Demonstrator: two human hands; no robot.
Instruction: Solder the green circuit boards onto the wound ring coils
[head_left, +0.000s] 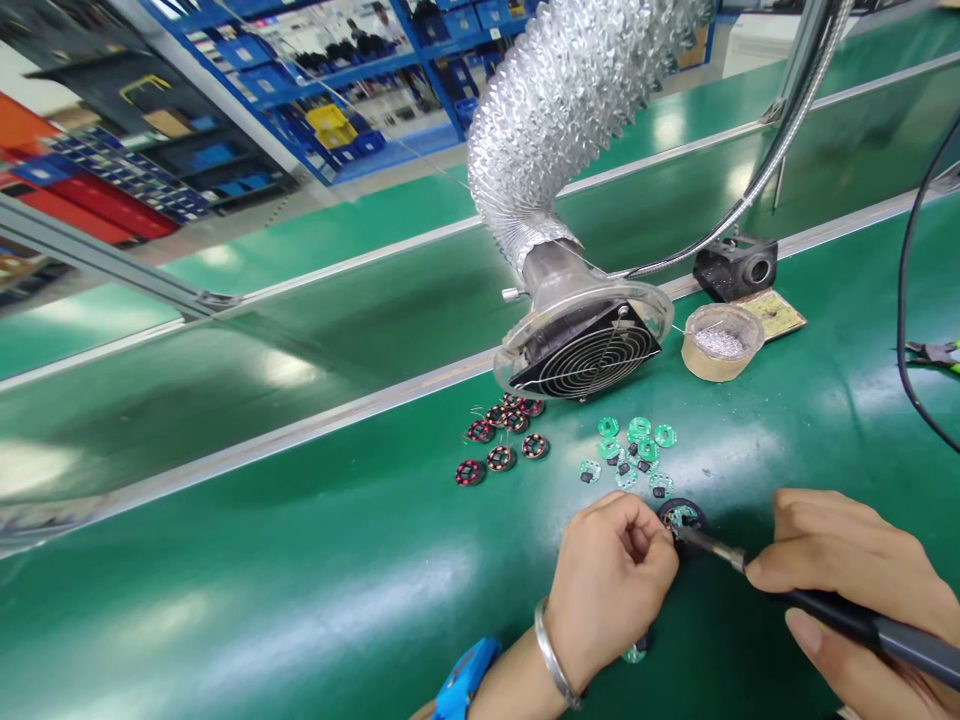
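My right hand [862,590] grips a soldering iron [832,612] by its dark handle. Its metal tip reaches left onto a small round green circuit board [684,516] set in a dark ring. At that board's left edge, my left hand [615,560] is closed in a pinch; whatever its fingertips hold is too small or hidden to make out. Several loose round green boards [639,450], some with black parts, lie just beyond. Copper-wound coil rings [501,458] sit in a group farther left. Another green board [634,654] shows partly under my left wrist.
Over the work hangs a fume extractor fan [592,355] on a silver flexible duct [570,110]. At the back right are a round tub of silvery bits [721,342], a yellow sponge tray [772,314] and a black iron stand [739,268]. Pliers [934,353] and a black cable [906,300] lie right.
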